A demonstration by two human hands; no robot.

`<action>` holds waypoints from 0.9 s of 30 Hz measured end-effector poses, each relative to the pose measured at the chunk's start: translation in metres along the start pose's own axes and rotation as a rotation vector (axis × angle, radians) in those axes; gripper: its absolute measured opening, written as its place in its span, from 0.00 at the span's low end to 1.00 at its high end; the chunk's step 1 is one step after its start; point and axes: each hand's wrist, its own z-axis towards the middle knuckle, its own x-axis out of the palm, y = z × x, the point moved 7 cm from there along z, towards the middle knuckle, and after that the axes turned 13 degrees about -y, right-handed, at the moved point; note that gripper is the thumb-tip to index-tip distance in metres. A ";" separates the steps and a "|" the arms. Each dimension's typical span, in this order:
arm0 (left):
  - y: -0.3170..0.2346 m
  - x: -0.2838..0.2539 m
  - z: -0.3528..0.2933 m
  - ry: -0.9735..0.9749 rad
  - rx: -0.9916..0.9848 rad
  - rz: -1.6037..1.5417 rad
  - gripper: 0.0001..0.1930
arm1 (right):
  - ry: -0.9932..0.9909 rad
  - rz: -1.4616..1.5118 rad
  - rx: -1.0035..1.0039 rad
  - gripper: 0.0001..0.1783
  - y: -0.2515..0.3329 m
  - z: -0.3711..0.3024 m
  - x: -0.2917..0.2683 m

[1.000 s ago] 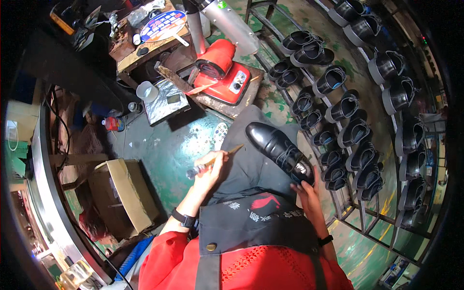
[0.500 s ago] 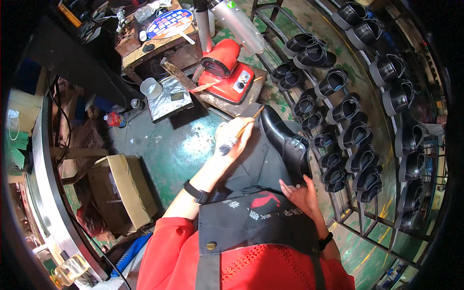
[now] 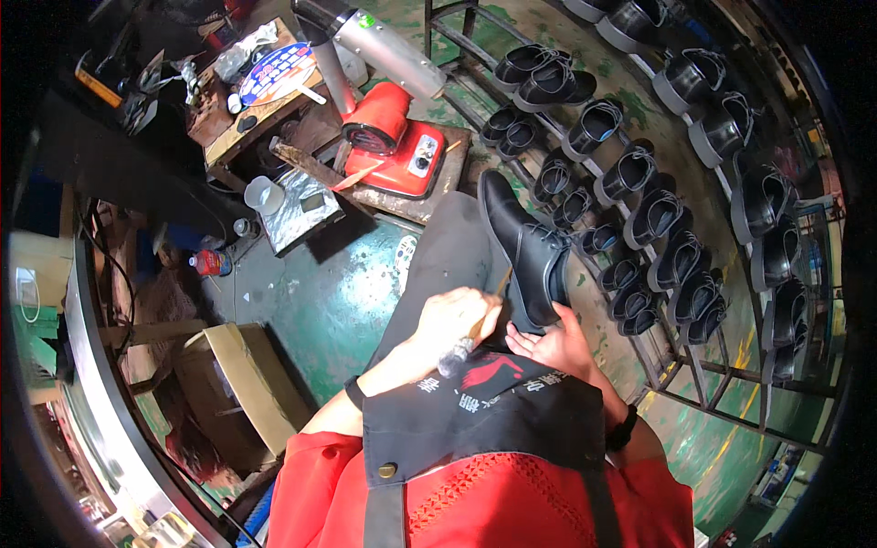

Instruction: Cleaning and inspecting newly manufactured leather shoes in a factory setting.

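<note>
- Evidently, a brush-like tool (image 3: 454,356) is clamped in the closed fingers of the left hand (image 3: 461,318), its thin tip brought to the side of a black shoe (image 3: 523,245).
- The shoe's heel is met by the right hand (image 3: 555,345); whether it is clamped there cannot be told.
- Below the grip, the apron (image 3: 539,429) is marked with pale lettering and a red motif.
- Far ahead-left of the grip, a fan (image 3: 277,77) is covered in print.
- Nearer, a translucent cup (image 3: 264,196) is set on a foil-covered box (image 3: 297,224); its contents cannot be made out.
- Left of the grip, a labelled red bottle (image 3: 212,263) and a cardboard box (image 3: 251,379) are seen.
</note>
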 end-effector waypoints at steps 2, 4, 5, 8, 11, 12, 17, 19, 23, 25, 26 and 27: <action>-0.004 -0.005 -0.006 0.068 -0.025 -0.007 0.07 | 0.016 -0.093 -0.082 0.45 0.002 -0.001 0.001; -0.007 -0.004 -0.016 0.123 -0.046 -0.218 0.07 | 0.072 -0.134 -0.133 0.44 0.005 -0.005 0.005; -0.013 -0.006 -0.018 0.106 -0.004 -0.303 0.06 | 0.077 -0.130 -0.142 0.44 0.005 -0.007 0.005; -0.026 -0.007 -0.010 0.215 -0.115 -0.528 0.01 | 0.052 -0.032 -0.123 0.32 0.009 -0.010 0.004; -0.022 -0.014 -0.010 0.194 -0.243 -0.482 0.06 | 0.002 0.012 -0.327 0.28 0.021 -0.022 0.011; -0.014 -0.012 -0.012 0.185 -0.301 -0.466 0.07 | 0.050 0.012 -0.420 0.26 0.028 -0.032 0.016; 0.012 -0.001 -0.025 0.218 -0.713 -0.569 0.18 | 0.196 0.023 -0.621 0.30 0.059 -0.062 0.034; 0.015 -0.001 -0.017 0.184 -0.789 -0.519 0.18 | 0.211 -0.026 -0.653 0.34 0.063 -0.078 0.047; 0.015 0.009 -0.003 0.117 -0.791 -0.611 0.19 | 0.304 0.046 -0.567 0.34 0.066 -0.096 0.063; 0.012 0.018 0.000 0.120 -0.802 -0.639 0.19 | 0.242 0.097 -0.522 0.33 0.068 -0.096 0.060; 0.010 0.022 0.003 0.129 -0.805 -0.634 0.19 | 0.241 0.107 -0.528 0.33 0.070 -0.097 0.059; 0.007 0.026 0.004 0.138 -0.808 -0.629 0.18 | 0.229 0.099 -0.539 0.33 0.072 -0.098 0.058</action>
